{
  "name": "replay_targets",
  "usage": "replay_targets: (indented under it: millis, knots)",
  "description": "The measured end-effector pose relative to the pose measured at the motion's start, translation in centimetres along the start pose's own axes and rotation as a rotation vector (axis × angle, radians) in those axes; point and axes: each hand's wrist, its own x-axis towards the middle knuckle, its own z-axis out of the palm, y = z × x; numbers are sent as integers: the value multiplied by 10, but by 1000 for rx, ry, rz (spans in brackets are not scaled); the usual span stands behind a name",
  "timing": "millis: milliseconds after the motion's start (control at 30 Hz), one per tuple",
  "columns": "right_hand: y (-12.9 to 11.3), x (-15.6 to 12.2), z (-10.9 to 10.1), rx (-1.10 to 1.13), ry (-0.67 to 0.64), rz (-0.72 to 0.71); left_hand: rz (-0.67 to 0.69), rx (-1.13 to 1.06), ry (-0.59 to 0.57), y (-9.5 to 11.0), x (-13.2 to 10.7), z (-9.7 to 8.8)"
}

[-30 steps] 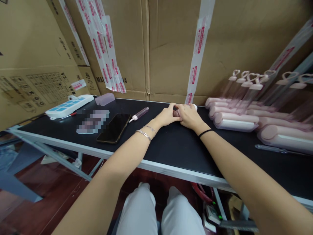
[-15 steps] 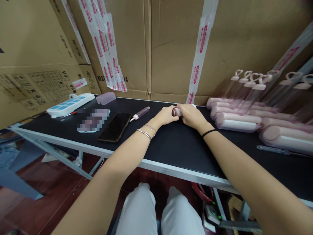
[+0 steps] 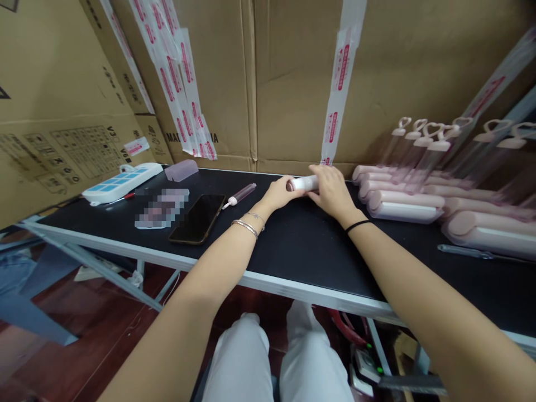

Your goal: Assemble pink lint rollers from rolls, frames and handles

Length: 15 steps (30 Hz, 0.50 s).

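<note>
A pale pink-white cylinder [image 3: 304, 183] with a brownish round end lies between my two hands above the black tabletop [image 3: 293, 257]. My left hand [image 3: 280, 195] is wrapped round its left end, by the brownish face. At the right end, my right hand [image 3: 334, 191] grips it with the fingers over the top and the thumb low in front. The fingers hide its far right part. To the left of my hands lies a slim tube with a pink cap [image 3: 239, 196], and beside that a dark smartphone [image 3: 198, 218].
On the right lie several pale pink cylinders [image 3: 406, 205], with clear tubes topped by heart-shaped loops [image 3: 432, 131] behind. A clear-handled tool [image 3: 464, 251] lies near them. At left are a power strip [image 3: 122, 182] and a lilac block [image 3: 181, 170]. Cardboard [image 3: 288, 84] stands behind the table.
My right hand has shifted slightly right and its fingers have lifted, so more of the cylinder's white side shows. The cylinder and my left fingers have moved a little left.
</note>
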Motion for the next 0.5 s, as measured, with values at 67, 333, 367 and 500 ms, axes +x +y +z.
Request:
replay_targets:
  millis: [67,333,367,500]
  knots:
    - [5,-1,3,59,123,183,-95,-148,59,-4,3,-1]
    - [-3,5,6,1210,28,880,-172,-563,-97,9,4,6]
    - [-7,7,2,1276,45,881,-144,-465,-133,12,2,5]
    - [-14,9,-8,1263,98,909,12,160,-166,21,-7,-18]
